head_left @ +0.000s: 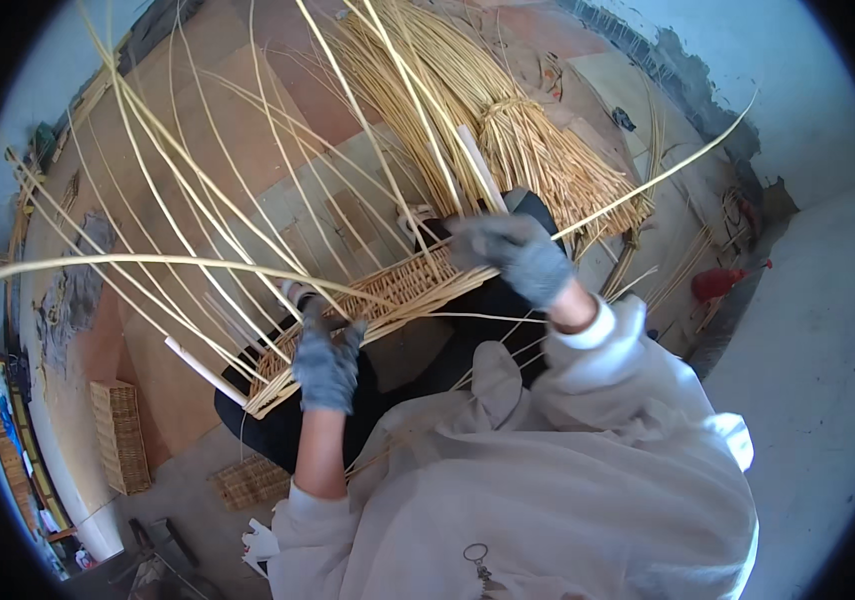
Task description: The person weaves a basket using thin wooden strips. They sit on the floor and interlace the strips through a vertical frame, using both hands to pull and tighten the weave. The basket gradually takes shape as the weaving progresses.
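Note:
A long, narrow wicker panel [400, 284] lies across my dark-clad knees, with many pale willow rods fanning up and away from its far side. Thick, light sticks stand at its two ends, one on the left [206, 370] and one on the right [482, 170]. My left hand [326, 365], in a grey glove, grips the near woven edge toward the left end. At the right end, my gloved right hand [518, 250] is closed around a willow rod [663, 176] that runs out to the upper right. Its fingertips are slightly blurred.
A big tied bundle of willow rods [508, 115] lies on the floor ahead. Finished-looking wicker pieces stand at the left [121, 437] and lie nearer me [250, 484]. A red bottle-shaped thing [716, 284] is by the right wall [808, 300]. Loose rods lie near it.

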